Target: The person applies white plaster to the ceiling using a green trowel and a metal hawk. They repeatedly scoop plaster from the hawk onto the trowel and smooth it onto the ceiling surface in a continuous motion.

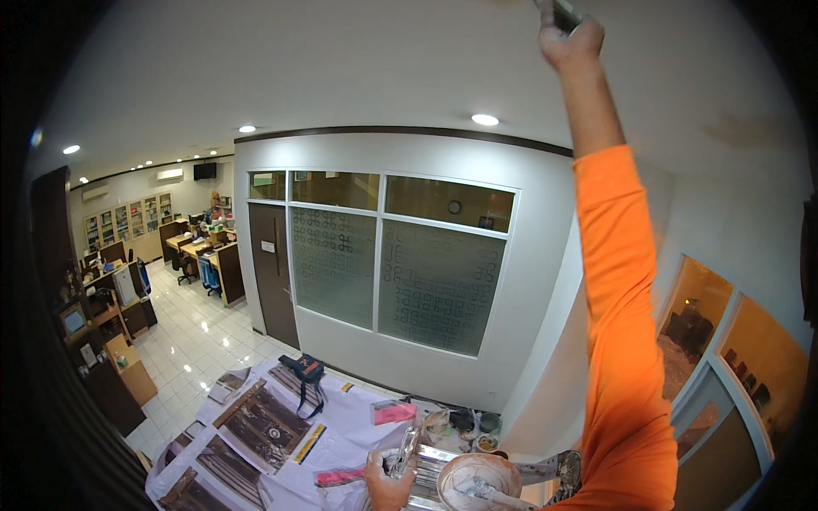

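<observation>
Raised high overhead, my right hand [573, 41] is closed round a flat grey tool [564, 15] close to the white ceiling [383, 60]. The top frame edge cuts the tool off, so its exact kind cannot be made out. Low in the view, my left hand [389, 485] grips a shiny metal part of an aluminium ladder [433, 471]. Beside that hand, on the ladder, sits a round, pale-smeared container [481, 477] with a whitened tool lying across it. An orange sleeve covers my right arm.
A printed sheet [341, 426] covers the floor below, with a dark strapped bag [302, 368] on it. Several tubs [488, 422] stand by the wall. Frosted windows [439, 281] and a brown door [271, 264] are ahead; desks [204, 247] stand far left.
</observation>
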A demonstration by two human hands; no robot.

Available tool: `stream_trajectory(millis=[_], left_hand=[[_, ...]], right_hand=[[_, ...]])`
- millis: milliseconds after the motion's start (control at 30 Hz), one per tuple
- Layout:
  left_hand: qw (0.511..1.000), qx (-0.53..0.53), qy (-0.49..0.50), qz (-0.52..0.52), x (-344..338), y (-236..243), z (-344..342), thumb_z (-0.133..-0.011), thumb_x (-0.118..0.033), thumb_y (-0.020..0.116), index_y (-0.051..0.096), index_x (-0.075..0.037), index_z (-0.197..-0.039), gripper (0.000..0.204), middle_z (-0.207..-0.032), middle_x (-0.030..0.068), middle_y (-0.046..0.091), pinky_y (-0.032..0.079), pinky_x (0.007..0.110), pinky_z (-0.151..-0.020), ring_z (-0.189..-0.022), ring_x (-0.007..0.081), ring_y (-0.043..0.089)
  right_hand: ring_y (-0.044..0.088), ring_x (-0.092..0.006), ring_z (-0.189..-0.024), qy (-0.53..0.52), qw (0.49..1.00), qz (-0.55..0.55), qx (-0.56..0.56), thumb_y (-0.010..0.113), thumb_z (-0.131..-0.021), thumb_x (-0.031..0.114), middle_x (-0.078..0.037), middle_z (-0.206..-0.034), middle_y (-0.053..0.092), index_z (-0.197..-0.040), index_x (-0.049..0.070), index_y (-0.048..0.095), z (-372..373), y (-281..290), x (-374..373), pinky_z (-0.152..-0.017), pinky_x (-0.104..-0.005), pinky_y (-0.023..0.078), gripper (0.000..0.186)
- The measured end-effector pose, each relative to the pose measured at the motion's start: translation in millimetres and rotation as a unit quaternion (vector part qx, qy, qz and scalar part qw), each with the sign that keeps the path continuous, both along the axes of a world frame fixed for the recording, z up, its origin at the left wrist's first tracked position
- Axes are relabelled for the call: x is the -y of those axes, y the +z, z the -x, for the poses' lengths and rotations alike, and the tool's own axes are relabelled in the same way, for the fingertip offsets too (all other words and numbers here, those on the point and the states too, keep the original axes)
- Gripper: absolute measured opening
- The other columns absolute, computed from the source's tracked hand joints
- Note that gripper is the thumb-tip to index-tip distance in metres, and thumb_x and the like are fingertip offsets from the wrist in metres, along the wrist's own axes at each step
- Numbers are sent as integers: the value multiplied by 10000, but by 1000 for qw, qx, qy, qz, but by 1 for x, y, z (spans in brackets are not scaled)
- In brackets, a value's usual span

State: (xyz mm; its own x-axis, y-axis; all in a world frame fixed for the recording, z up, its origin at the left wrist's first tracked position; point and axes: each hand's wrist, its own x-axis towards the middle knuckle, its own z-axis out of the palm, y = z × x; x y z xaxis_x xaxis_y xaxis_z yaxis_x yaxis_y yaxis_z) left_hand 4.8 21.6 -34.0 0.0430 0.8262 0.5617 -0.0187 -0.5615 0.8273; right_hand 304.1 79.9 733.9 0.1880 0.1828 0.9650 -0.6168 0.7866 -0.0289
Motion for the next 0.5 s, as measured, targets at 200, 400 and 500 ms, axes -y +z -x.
stream_trajectory(millis=[200,400,500], left_hand=[[994,25,-55,96,3,-9,2,-805,-84,792,629,-16,-1061,311,-944,92,617,499,378,-746,-844,205,563],[997,52,-43,49,11,3,5,-827,-91,795,636,-23,-1078,305,-956,106,646,507,379,-750,-861,221,592],[1000,18,-2,19,5,-7,2,-828,-112,808,641,-22,-1052,294,-917,121,644,504,385,-730,-817,246,592]], right_hand=[[514,-474,-1293,-173,979,101,-47,366,-987,83,-281,-1386,465,-1347,-95,387,76,-83,-45,-1085,-604,516,402],[508,-434,-1293,-70,994,65,-52,399,-993,95,-223,-1410,446,-1413,-22,343,86,-51,-80,-1092,-592,505,440],[607,-356,-1128,-81,994,28,-74,446,-1029,120,-180,-1288,577,-1322,-7,492,91,-42,-73,-971,-457,562,322]])
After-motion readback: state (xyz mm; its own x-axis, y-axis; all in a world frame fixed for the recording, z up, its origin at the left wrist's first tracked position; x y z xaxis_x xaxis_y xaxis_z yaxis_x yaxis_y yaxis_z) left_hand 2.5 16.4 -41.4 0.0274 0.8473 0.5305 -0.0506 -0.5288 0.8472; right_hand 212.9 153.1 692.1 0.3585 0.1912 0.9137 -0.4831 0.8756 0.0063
